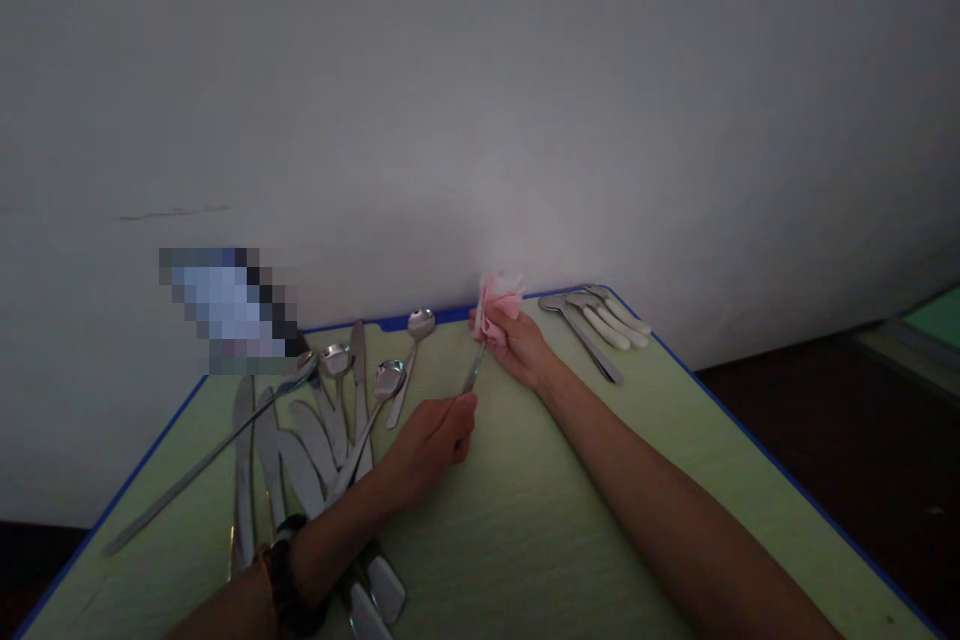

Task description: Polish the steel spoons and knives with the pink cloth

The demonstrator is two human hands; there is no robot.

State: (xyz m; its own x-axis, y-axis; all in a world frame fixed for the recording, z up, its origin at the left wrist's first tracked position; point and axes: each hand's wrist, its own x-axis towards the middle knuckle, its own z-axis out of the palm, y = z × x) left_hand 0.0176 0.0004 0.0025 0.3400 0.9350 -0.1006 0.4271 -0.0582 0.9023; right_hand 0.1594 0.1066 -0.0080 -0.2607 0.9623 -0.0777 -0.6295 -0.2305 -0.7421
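Where a slim metal utensil [472, 375] slants from the left hand [429, 445] up into a crumpled pink cloth [501, 308], over the middle of the table [525, 520] toward its far side, its far end is hidden, and from my remote view I cannot tell whether it is a knife or a spoon. I have the left fingers curled closed around its near end; the right hand [525, 350] grips the cloth, fingers gathered around its folds. I judge this to be wiping, best done with the left grip steady while the right draws the cloth along the metal with light, even pressure, fingertips behind the fabric in case an edge is sharp. The left forearm [330, 545] comes in from the lower left, a dark bracelet [294, 570] at the wrist; the right forearm [645, 490] reaches long from the lower right, its hand farther out, near the blue back edge [442, 314]. Leftward, spoons [389, 378] and knives [244, 460] lie bunched, some partly hidden by the left forearm; rightward, a plain metal spoon [587, 344] rests beside white-handled cutlery [606, 328], apart from the right arm
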